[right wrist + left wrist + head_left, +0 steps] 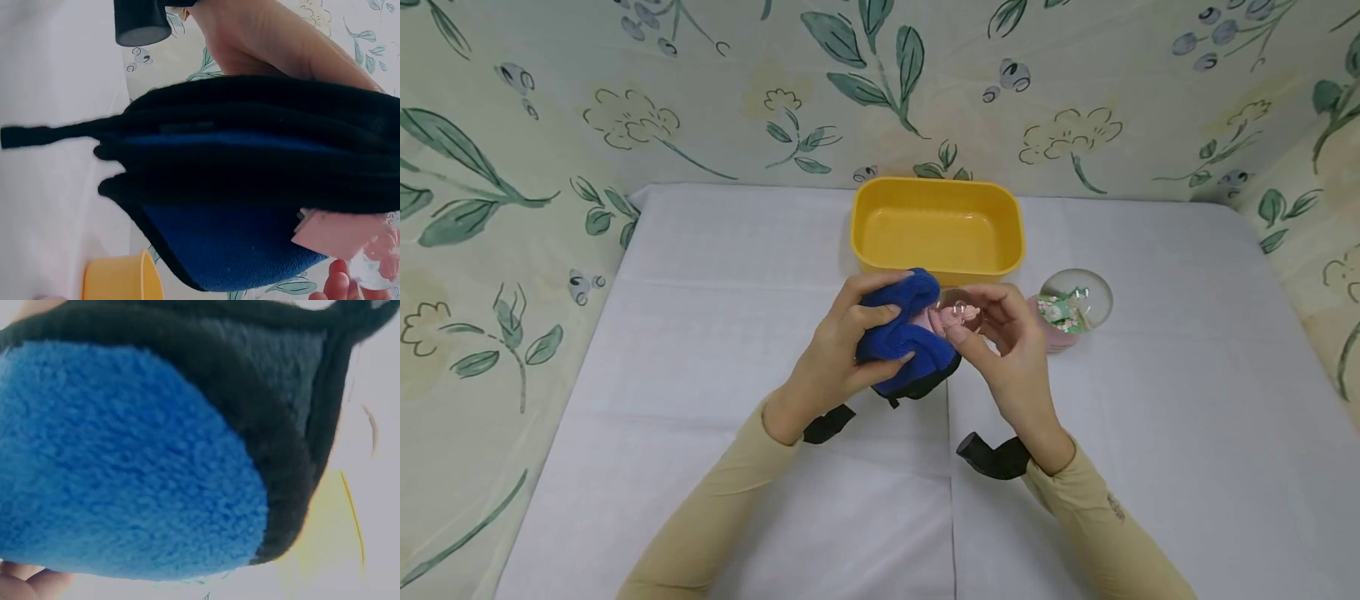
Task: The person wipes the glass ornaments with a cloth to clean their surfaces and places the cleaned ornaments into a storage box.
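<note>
Blue cloth [917,346] and pink-figured globe [959,317] between two hands
The left hand's [829,352] fingers grip the cloth bunched against the globe's pink base; the right hand's [1019,367] thumb and fingers pinch its clear dome, a second globe [1084,298] just beside those knuckles.

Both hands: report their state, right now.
Left hand: closed, holding the blue cloth.
Right hand: closed, holding the pink-figure globe.

Wearing close-fitting tan sleeves [722,500] down to wrists, with small dark mark [1115,506] on right sleeve [1086,492], plus black wrist attachments [992,457].
</note>
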Demonstrator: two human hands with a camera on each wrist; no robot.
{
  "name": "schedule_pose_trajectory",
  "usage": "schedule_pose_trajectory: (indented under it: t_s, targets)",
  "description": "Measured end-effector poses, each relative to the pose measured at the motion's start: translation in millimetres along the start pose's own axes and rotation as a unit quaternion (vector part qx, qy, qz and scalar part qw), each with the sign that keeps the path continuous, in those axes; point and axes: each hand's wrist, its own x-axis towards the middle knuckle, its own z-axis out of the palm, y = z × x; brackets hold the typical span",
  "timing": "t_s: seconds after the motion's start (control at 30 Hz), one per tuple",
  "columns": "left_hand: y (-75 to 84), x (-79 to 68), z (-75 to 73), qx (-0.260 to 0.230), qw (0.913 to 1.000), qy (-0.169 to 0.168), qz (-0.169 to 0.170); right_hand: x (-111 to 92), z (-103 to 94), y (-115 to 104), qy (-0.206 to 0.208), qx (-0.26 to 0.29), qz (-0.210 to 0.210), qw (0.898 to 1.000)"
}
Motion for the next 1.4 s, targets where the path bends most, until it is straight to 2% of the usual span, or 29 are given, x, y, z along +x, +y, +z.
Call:
schedule_pose_trajectory:
  t_s: [0.2,0.5,0.63,0.97,1.17,1.4]
  targets:
    - [-2.5,-3.1,-9.2,-0.01,0.9996,0.022,-0.015,4.2,-3.8,3.1,-0.011,0.054,-0.06,0.997]
    - [-3.1,-9.1,-18.2,0.015,0.9986,0.03,-0.042,13.3,-13.2,4.0,0.001,0.077,-0.074,0.994]
    - [-3.2,-10.2,-19.2,0.016,0.9983,0.029,-0.048,22.4,-16.6,5.8,-0.008,0.055,-0.082,0.995]
    - [-3.3,-14.3,-24.9,0.038,0.9963,0.026,-0.073,54.7,-18.4,11.4,-0.003,-0.027,-0.04,0.999]
    - [-3.4,-16.6,-27.1,0.043,0.9954,0.022,-0.082,73.8,-12.9,17.3,-0.003,-0.048,-0.014,0.999]
    - [-2.8,-17.4,-26.8,0.038,0.9953,0.017,-0.087,95.3,-3.9,25.8,-0.005,-0.049,-0.015,0.999]
